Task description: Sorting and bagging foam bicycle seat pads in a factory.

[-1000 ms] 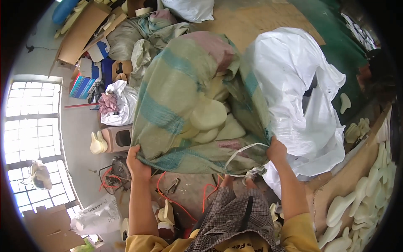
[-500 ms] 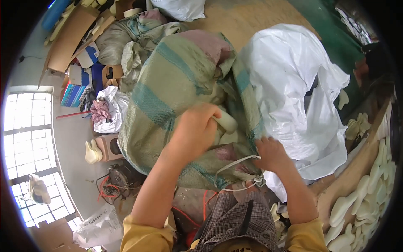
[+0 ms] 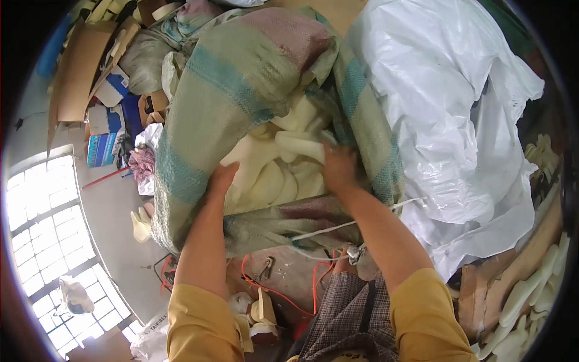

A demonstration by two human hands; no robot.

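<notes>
A large woven sack (image 3: 217, 78), green with teal and pink bands, gapes toward me. Smooth, curved cream pieces (image 3: 271, 181), foam-like in look, fill its mouth. At the left side of the opening is my left hand (image 3: 223, 180), against the sack's edge and a broad cream piece; its fingers are mostly hidden. My right hand (image 3: 341, 170), slightly blurred, reaches into the right side of the mouth. Its fingers close on the end of a long cream piece (image 3: 300, 146). A pale cord (image 3: 325, 229) hangs across the sack's near edge.
A big white plastic sack (image 3: 428, 120) stands close on the right. More cream pieces (image 3: 537, 295) lie beyond a cardboard sheet (image 3: 500, 289) at lower right. Boxes (image 3: 108, 133) and bundled sacks sit at upper left. An orange cable (image 3: 277, 294) runs over the floor below.
My left hand has moved from the middle of the opening to its left side. My right hand has gone from the near rim into the mouth, which is now wider and shows more pieces.
</notes>
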